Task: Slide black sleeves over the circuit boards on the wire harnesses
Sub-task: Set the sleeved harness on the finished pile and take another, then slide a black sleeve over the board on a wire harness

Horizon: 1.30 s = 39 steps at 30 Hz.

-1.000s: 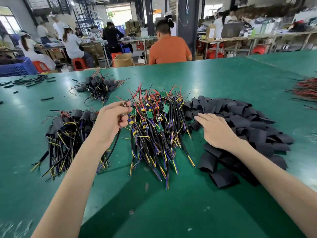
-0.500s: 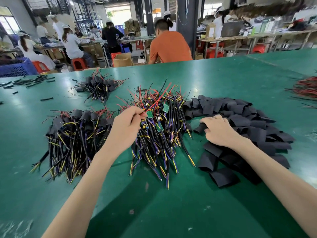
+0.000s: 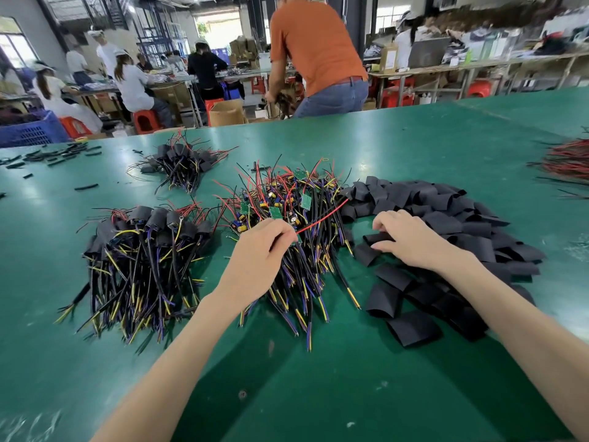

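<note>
A heap of bare wire harnesses (image 3: 296, 224) with small green circuit boards lies at the middle of the green table (image 3: 318, 393). My left hand (image 3: 261, 250) pinches one harness out of that heap; its red wire (image 3: 322, 218) trails off to the right. To the right spreads a pile of flat black sleeves (image 3: 446, 224). My right hand (image 3: 408, 237) rests on the pile's near left side, its fingers curled round one black sleeve (image 3: 377, 238). On the left lies a pile of sleeved harnesses (image 3: 143, 250).
A smaller sleeved bundle (image 3: 181, 164) lies further back on the left, with loose black tube scraps (image 3: 57, 156) beyond it. Red and black wires (image 3: 567, 164) sit at the right edge. A person in an orange shirt (image 3: 318, 52) stands behind the table's far edge.
My left hand has moved from the sleeved pile to the middle heap and pinched a harness. My right hand has curled round a sleeve. The person in orange has stood up.
</note>
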Available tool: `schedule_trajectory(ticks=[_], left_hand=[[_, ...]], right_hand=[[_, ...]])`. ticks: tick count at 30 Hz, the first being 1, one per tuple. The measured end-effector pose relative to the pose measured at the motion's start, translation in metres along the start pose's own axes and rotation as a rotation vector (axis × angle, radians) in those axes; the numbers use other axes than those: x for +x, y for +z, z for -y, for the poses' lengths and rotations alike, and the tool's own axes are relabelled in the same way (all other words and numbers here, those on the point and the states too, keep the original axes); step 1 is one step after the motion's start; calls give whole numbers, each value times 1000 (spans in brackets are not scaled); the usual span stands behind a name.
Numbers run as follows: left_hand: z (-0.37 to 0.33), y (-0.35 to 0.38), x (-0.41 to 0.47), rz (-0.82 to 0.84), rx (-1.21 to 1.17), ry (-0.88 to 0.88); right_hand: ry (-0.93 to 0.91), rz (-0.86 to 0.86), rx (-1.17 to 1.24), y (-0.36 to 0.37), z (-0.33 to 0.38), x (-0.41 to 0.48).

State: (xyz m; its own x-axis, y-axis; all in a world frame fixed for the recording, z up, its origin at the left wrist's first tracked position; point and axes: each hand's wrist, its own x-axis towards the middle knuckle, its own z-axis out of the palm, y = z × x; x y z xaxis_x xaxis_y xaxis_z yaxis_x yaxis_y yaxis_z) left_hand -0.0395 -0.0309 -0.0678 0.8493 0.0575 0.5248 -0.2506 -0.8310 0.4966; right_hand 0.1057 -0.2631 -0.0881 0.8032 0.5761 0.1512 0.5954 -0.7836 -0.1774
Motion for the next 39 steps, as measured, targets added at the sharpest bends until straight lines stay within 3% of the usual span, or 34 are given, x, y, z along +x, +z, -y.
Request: schedule_trajectory(ticks=[5, 9, 13, 18, 30, 39], left_hand=[[2, 1, -1, -10, 16, 68], [4, 5, -2, 4, 30, 57], [2, 3, -2, 11, -6, 74], [2, 5, -2, -1, 14, 49], [4, 5, -5, -15, 75, 66], [5, 5, -5, 6, 147, 100]], right_hand=[[15, 82, -74, 2, 1, 1], [-40, 3, -76, 1, 3, -2], [-20, -225, 220, -6, 12, -8], [-50, -153, 513, -9, 28, -19], [-194, -371, 543, -19, 39, -25], [-282, -408, 557, -23, 41, -27]])
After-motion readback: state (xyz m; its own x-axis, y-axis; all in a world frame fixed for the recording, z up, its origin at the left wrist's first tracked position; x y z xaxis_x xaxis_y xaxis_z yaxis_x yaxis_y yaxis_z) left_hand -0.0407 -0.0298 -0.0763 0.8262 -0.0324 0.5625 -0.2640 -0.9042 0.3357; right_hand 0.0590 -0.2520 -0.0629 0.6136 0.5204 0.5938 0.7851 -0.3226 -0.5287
